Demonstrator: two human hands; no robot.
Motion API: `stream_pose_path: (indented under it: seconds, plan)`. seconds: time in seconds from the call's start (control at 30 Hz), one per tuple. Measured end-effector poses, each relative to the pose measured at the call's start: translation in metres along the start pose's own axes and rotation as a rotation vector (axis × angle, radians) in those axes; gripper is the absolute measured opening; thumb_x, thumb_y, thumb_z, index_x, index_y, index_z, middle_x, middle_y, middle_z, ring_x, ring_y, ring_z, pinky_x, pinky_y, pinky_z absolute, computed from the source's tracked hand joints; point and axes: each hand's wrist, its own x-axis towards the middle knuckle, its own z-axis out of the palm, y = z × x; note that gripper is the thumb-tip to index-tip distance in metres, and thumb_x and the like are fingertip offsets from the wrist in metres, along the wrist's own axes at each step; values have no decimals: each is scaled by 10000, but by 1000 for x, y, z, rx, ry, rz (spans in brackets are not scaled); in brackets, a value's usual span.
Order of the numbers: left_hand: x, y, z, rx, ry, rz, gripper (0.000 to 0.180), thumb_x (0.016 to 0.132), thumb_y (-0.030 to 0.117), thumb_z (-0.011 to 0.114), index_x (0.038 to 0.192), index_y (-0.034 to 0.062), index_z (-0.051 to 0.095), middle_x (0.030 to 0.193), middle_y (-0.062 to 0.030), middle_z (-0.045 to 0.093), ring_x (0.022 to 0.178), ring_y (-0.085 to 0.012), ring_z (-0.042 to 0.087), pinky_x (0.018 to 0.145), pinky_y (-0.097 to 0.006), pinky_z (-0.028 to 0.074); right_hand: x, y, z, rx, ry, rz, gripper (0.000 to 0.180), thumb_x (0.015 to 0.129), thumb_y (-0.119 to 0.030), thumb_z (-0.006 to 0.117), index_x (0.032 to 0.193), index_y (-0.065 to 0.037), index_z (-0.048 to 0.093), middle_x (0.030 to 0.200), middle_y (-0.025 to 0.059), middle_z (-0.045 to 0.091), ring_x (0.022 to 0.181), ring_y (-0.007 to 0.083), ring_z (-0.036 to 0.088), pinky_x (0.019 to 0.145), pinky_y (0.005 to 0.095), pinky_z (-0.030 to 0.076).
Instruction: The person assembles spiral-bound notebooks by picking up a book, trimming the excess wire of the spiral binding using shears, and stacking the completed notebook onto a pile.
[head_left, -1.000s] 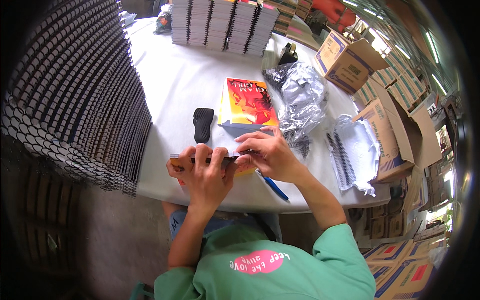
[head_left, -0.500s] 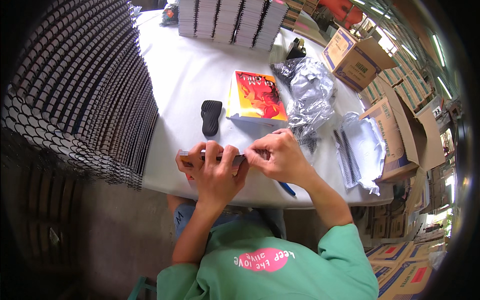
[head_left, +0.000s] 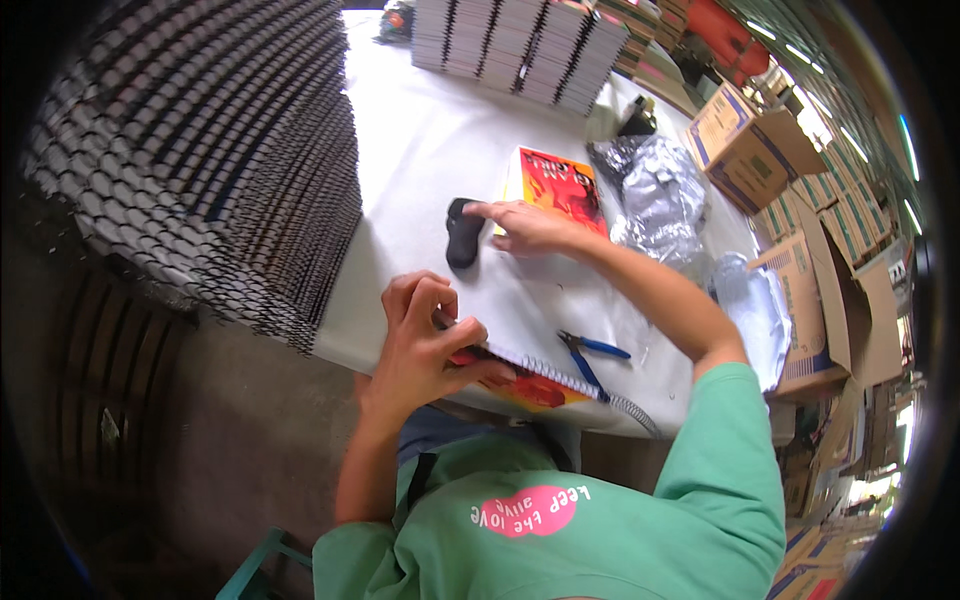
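Observation:
My left hand point(head_left: 425, 335) is closed on the left end of a spiral notebook point(head_left: 535, 385) with a red and yellow cover, held at the table's near edge. A coil runs along its upper edge, and a loose tail of coil point(head_left: 635, 412) sticks out past its right end. My right hand point(head_left: 530, 228) reaches out with fingers extended, the fingertips at the top of a black, rounded handheld object point(head_left: 464, 235); whether they touch it I cannot tell. Blue-handled cutters point(head_left: 590, 350) lie with jaws apart, right of the notebook.
A block of red and yellow covered pages point(head_left: 560, 180) lies behind my right hand. Tall stacks of coil-bound notebooks point(head_left: 230, 150) rise at the left, with more notebooks point(head_left: 515, 50) at the back. Clear plastic bags point(head_left: 660, 195) and open cardboard boxes point(head_left: 750, 145) stand at the right.
My right hand has left the notebook and moved forward to the black object. The notebook has tilted, showing its coil edge, and the cutters are now uncovered. The whole view has shifted.

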Motion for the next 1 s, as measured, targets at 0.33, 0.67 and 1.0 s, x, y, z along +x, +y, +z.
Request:
stream_pose_path:
  seconds: [0.33,0.67,1.0]
  plan:
    - [-8,14,3,143,97,-147,557,429,466,860,700,106,533,1153,-138,382,1187,-392,287,941,-519,329,56,-18,38,432,540,152,1103,530,-92,834,1431,-217,210,1176,184,432,897,266,551,819,363,475]
    - [-5,14,19,103,167,-98,597,427,469,874,718,95,511,1218,-167,361,1233,-423,241,986,-546,289,-22,-15,87,508,473,-294,227,740,-85,692,965,-116,681,897,107,635,900,241,596,803,319,481]
    - [-10,15,22,68,252,-108,569,463,514,822,675,92,505,1216,-185,391,1225,-446,244,985,-546,250,-130,-60,46,1032,361,-222,191,798,-44,534,912,27,671,996,234,649,975,341,625,927,465,454]
